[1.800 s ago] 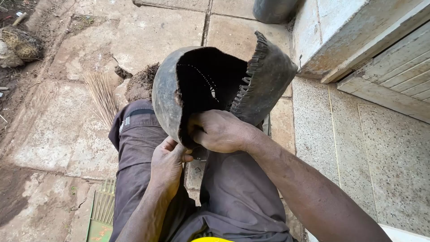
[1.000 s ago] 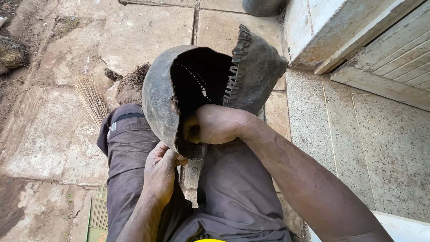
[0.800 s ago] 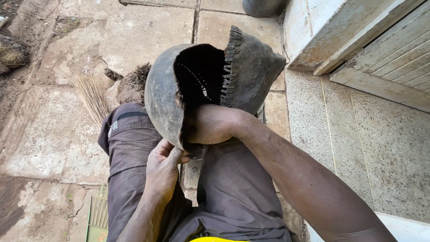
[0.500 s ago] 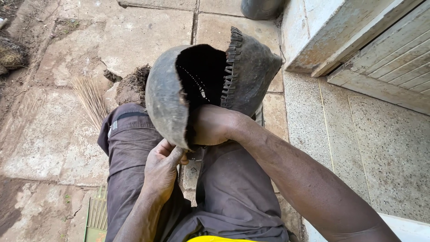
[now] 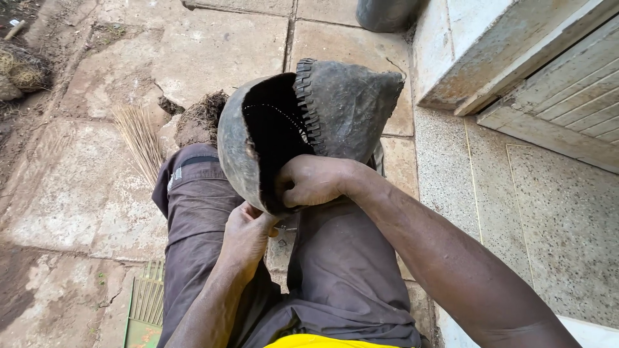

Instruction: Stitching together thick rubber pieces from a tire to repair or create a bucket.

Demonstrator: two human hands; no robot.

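The dark rubber basket (image 5: pixel 309 129) rests on the person's lap, mouth tilted toward the camera, long axis running up and right; the right hand (image 5: pixel 313 180) pinches its near rim, the left hand (image 5: pixel 248 232) clasps just beneath.

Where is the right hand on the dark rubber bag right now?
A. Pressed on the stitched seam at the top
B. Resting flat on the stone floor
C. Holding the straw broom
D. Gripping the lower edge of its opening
D: the right hand is curled over the lower rim of the bag, with the left hand just beneath it.
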